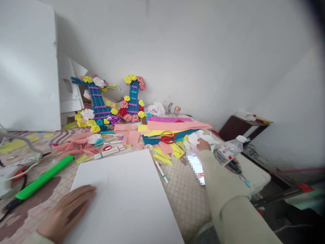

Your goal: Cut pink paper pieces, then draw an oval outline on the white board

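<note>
A white board (122,196) lies flat on the table before me. Along its left edge rests my left hand (72,208), palm down, fingers stretched out and holding nothing. My right hand (203,145) reaches forward to the crumpled white paper (194,139) at the right. Its fingers are bent together on that paper, and the grip is partly hidden. A lit phone (196,166) lies beside my right forearm. Red-handled scissors (167,137) rest on stacked coloured paper, left of that hand. A white pen (161,172) lies next to the board.
Two blue decorated pieces with paper flowers (98,101) lean at the back wall. A green glue gun or similar stick-shaped tool (47,178) lies left. Pink and yellow paper strips (175,126) cover the far side. A plastic bottle (230,150) stands right of my forearm.
</note>
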`<state>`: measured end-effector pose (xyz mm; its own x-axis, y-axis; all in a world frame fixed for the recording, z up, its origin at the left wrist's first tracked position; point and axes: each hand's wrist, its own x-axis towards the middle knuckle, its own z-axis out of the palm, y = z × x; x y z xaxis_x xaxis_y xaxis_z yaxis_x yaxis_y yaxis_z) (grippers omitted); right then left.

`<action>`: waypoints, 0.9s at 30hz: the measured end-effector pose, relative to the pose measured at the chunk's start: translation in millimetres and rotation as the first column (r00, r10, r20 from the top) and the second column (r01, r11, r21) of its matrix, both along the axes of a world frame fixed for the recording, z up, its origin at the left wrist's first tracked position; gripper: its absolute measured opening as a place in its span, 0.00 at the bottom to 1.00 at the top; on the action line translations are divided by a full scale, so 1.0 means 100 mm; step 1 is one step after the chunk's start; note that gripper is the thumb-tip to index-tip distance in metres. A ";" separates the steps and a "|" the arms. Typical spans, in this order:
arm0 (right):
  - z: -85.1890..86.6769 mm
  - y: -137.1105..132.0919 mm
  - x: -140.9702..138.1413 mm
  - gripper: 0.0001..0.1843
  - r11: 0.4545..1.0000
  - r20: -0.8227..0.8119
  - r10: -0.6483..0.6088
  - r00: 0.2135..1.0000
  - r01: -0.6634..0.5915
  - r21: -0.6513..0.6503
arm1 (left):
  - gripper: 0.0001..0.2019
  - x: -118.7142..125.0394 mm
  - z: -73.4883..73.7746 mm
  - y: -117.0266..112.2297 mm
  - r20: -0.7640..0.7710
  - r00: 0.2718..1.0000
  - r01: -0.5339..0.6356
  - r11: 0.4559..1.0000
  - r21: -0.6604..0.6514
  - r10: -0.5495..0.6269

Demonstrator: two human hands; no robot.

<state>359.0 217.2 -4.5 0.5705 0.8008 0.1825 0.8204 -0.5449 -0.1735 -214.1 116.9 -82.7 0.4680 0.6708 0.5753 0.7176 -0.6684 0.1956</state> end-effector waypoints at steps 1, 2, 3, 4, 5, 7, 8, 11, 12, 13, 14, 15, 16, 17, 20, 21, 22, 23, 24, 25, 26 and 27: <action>0.00 0.01 0.01 0.14 1.000 0.010 -0.013 1.000 0.013 0.001 | 0.13 0.00 0.01 0.00 -0.018 1.000 0.008 1.000 -0.008 -0.008; 0.01 0.01 0.02 0.15 1.000 0.020 -0.022 1.000 0.022 0.005 | 0.14 0.00 0.02 0.00 -0.045 0.999 0.019 1.000 -0.014 -0.020; 0.02 0.02 0.03 0.15 1.000 0.029 -0.026 0.999 0.025 0.010 | 0.14 0.00 0.03 0.01 -0.067 0.997 0.028 0.999 -0.018 -0.029; 0.04 0.02 0.05 0.15 1.000 0.035 -0.023 0.999 0.022 0.013 | 0.14 0.00 0.03 0.01 -0.075 0.997 0.030 0.999 -0.020 -0.031; 0.05 0.03 0.06 0.15 1.000 0.040 -0.014 0.999 0.013 0.017 | 0.14 0.00 0.03 0.01 -0.066 0.997 0.023 0.999 -0.023 -0.025; 0.09 0.04 0.10 0.15 1.000 0.049 0.012 0.999 -0.013 0.022 | 0.13 0.01 0.01 0.01 -0.013 1.000 -0.003 0.999 -0.032 0.003; 0.10 0.04 0.12 0.16 1.000 0.052 0.023 0.998 -0.024 0.017 | 0.13 0.01 0.00 0.01 0.013 1.000 -0.014 0.999 -0.039 0.014; 0.12 0.02 0.17 0.16 0.999 0.052 0.035 0.998 -0.032 -0.042 | 0.13 0.02 -0.06 0.00 0.053 0.998 -0.015 0.998 -0.061 0.018; 0.11 0.01 0.17 0.16 0.997 0.049 0.036 0.998 -0.032 -0.070 | 0.13 0.02 -0.07 0.00 0.060 0.998 -0.014 0.998 -0.064 0.018; 0.11 -0.01 0.16 0.15 0.995 0.049 0.039 0.998 -0.034 -0.093 | 0.14 0.02 -0.08 0.00 0.066 0.998 -0.013 0.998 -0.064 0.017; 0.11 -0.03 0.15 0.15 0.993 0.053 0.044 0.998 -0.038 -0.107 | 0.14 0.01 -0.09 0.01 0.070 0.997 -0.012 0.998 -0.063 0.017; 0.12 -0.04 0.12 0.14 0.993 0.060 0.052 0.997 -0.045 -0.110 | 0.14 0.01 -0.09 0.01 0.073 0.997 -0.012 0.998 -0.059 0.016; 0.14 -0.06 0.08 0.14 0.993 0.071 0.062 0.996 -0.054 -0.100 | 0.14 0.01 -0.10 0.02 0.076 0.997 -0.012 0.998 -0.057 0.016; 0.16 -0.07 0.04 0.14 0.995 0.083 0.072 0.994 -0.065 -0.082 | 0.14 0.01 -0.09 0.02 0.076 0.997 -0.010 0.998 -0.056 0.014; 0.30 -0.07 -0.08 0.14 0.994 0.111 0.105 0.988 -0.107 0.004 | 0.13 0.01 -0.07 0.03 0.066 0.998 -0.011 0.998 -0.055 0.014; 0.36 -0.07 -0.11 0.15 0.992 0.111 0.117 0.987 -0.122 0.035 | 0.13 0.02 -0.06 0.02 0.061 0.998 -0.009 0.999 -0.054 0.013; 0.42 -0.05 -0.14 0.15 0.989 0.106 0.130 0.986 -0.137 0.064 | 0.14 0.02 -0.05 0.02 0.057 0.998 -0.006 0.999 -0.051 0.009; 0.48 -0.04 -0.16 0.15 0.985 0.094 0.142 0.985 -0.150 0.089 | 0.14 0.03 -0.04 0.02 0.055 0.998 -0.004 0.999 -0.048 0.006; 0.54 -0.02 -0.17 0.15 0.980 0.074 0.154 0.985 -0.162 0.112 | 0.15 0.03 -0.03 0.02 0.056 0.998 -0.002 0.999 -0.044 0.004; 0.60 0.00 -0.18 0.15 0.976 0.047 0.168 0.985 -0.173 0.130 | 0.16 0.04 -0.02 0.01 0.057 0.998 0.000 0.999 -0.041 0.002; 0.64 0.02 -0.18 0.15 0.972 0.012 0.184 0.983 -0.184 0.145 | 0.16 0.04 -0.01 0.01 0.056 0.998 -0.001 0.999 -0.035 0.003; 0.69 0.05 -0.17 0.14 0.968 -0.029 0.202 0.979 -0.195 0.159 | 0.16 0.03 0.00 0.02 0.052 0.999 -0.004 1.000 -0.027 0.005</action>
<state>341.7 222.2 64.0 0.4134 0.8628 0.2910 0.8989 -0.3357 -0.2817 -210.8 118.7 -82.8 0.4350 0.6882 0.5806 0.7091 -0.6592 0.2502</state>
